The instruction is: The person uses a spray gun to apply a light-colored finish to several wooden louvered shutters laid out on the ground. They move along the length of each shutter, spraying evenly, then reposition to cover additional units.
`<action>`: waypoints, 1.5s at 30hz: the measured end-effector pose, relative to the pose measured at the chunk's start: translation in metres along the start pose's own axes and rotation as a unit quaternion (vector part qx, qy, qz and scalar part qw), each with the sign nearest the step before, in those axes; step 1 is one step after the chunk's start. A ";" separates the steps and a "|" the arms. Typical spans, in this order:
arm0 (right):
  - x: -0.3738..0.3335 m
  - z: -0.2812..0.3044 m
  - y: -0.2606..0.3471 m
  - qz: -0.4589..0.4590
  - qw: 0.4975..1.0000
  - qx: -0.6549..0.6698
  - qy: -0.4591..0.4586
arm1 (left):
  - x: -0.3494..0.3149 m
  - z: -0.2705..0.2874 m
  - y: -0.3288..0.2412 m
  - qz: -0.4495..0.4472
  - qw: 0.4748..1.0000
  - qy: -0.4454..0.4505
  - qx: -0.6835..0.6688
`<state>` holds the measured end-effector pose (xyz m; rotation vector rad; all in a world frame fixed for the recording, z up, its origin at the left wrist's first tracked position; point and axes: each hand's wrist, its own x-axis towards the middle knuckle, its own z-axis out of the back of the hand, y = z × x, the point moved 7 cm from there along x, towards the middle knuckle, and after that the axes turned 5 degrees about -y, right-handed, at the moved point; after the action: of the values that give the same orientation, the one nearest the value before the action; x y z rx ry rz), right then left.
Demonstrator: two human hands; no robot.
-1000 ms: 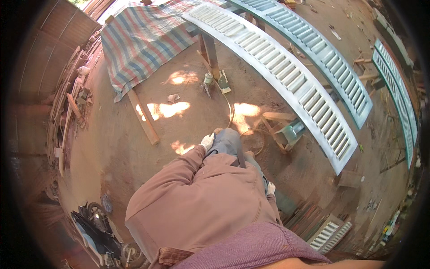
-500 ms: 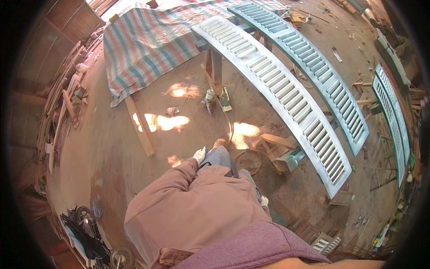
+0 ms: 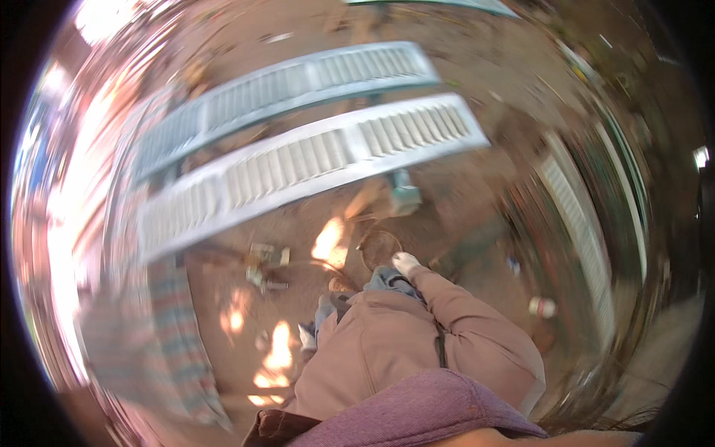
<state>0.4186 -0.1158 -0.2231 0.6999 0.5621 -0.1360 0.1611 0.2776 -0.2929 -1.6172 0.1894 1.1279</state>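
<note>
My right hand (image 3: pixel 406 262), in a white glove, hangs beside my thigh, close to the rim of a round pan (image 3: pixel 380 248) on the ground. My left hand (image 3: pixel 307 336) shows only as a pale gloved patch at my other side, half hidden by my clothes. The fingers of both are too blurred to read. Ahead, a long white louvered shutter (image 3: pixel 350 145) lies raised off the ground, apart from both hands. Beyond it lies a blue-green louvered shutter (image 3: pixel 305 78). On the ground to the left is what looks like a spray gun (image 3: pixel 257 279), blurred, with a hose.
A striped sheet (image 3: pixel 175 313) hangs at the left. A blue-green block-shaped end (image 3: pixel 404 197) sticks out under the white shutter. More long slatted panels (image 3: pixel 577 231) stand at the right, near a small white container (image 3: pixel 542 307) on the ground.
My view has swung to the right, so the shutters and sheet now appear farther left. My right hand has come into fuller view, while my left has slipped mostly behind my clothes.
</note>
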 end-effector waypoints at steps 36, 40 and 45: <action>-0.317 -0.031 -0.355 -0.408 0.868 0.208 -0.192 | -0.079 -0.178 -0.017 -0.342 0.696 0.260 0.576; -0.264 -0.012 -0.366 -0.291 0.898 0.272 -0.186 | -0.086 -0.151 -0.033 -0.276 0.827 0.170 0.460; -0.215 -0.007 -0.297 -0.270 0.901 0.333 -0.062 | -0.084 -0.088 0.022 0.009 0.997 0.032 0.068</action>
<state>0.1446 -0.3525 -0.2831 1.1743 0.5769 -0.9224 0.1521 0.1614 -0.2511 -1.5334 0.3172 1.0556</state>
